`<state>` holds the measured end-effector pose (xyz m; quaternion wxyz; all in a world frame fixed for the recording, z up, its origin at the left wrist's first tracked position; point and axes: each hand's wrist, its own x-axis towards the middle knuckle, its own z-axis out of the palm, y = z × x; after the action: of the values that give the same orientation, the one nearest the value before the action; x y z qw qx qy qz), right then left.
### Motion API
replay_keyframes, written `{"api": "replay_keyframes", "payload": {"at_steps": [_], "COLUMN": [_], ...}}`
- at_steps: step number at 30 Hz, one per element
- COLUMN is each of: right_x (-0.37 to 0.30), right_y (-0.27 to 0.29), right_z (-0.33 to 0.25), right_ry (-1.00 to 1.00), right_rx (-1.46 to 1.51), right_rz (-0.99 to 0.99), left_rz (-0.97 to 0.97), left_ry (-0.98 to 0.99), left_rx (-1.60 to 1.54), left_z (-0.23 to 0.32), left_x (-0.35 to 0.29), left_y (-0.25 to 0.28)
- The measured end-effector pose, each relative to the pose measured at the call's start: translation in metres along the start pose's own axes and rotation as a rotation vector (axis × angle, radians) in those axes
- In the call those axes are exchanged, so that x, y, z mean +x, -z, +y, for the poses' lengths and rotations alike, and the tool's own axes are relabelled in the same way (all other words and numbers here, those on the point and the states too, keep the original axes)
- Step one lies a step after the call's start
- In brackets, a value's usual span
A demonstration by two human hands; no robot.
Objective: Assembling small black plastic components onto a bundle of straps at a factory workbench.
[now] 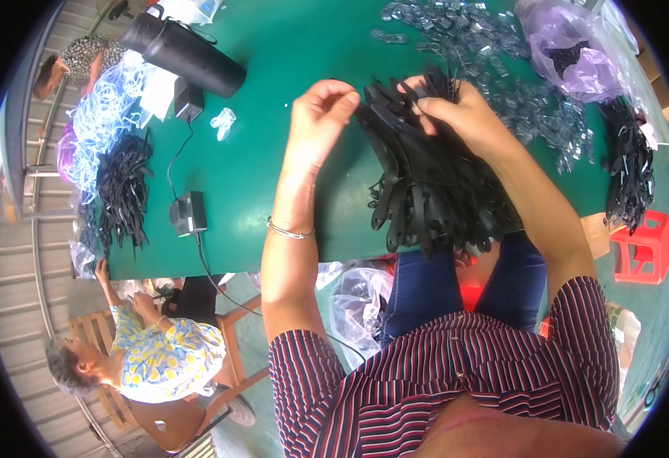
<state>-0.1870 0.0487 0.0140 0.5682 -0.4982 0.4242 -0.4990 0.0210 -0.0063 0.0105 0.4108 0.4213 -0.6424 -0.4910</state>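
A thick bundle of black straps [441, 187] with rounded, holed ends lies on the green table's near edge and hangs over it, in front of my lap. My right hand [464, 114] is closed at the far end of this bundle, with a black strap between thumb and fingers. Left of it, my left hand [321, 114] is raised in a pinch, fingertips right beside the bundle's upper left edge. Whatever sits between those fingertips is too small to make out. Many clear plastic buckles [533, 114] are scattered beyond and right of my right hand.
On the green table [250, 191] stand a black bottle [185, 53], a black adapter [189, 214] with a cord, and a scrap of clear plastic [223, 124]. Blue-white cords [109, 114] and more black straps [124, 187] lie left. A purple bag [571, 53] is far right. Another person [163, 355] sits at left.
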Motion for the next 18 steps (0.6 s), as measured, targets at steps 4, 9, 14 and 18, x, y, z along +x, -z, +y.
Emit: {"api": "replay_keyframes", "payload": {"at_steps": [4, 9, 14, 18], "right_x": [-0.001, -0.001, 0.001, 0.000], "right_y": [0.000, 0.001, 0.000, 0.002], "right_z": [-0.002, -0.003, -0.001, -0.001], "right_ry": [0.026, -0.002, 0.017, 0.041], "right_rx": [0.013, 0.011, 0.017, 0.010], "right_rz": [0.014, 0.007, -0.040, -0.050], "left_rz": [0.014, 0.026, -0.001, -0.021], "left_ry": [0.001, -0.108, -0.225, -0.172], "left_rx": [0.327, 0.735, 0.935, 0.678], "left_z": [-0.005, -0.007, -0.016, -0.011], "left_x": [0.006, 0.001, 0.001, 0.002], "left_y": [0.031, 0.030, 0.030, 0.023]}}
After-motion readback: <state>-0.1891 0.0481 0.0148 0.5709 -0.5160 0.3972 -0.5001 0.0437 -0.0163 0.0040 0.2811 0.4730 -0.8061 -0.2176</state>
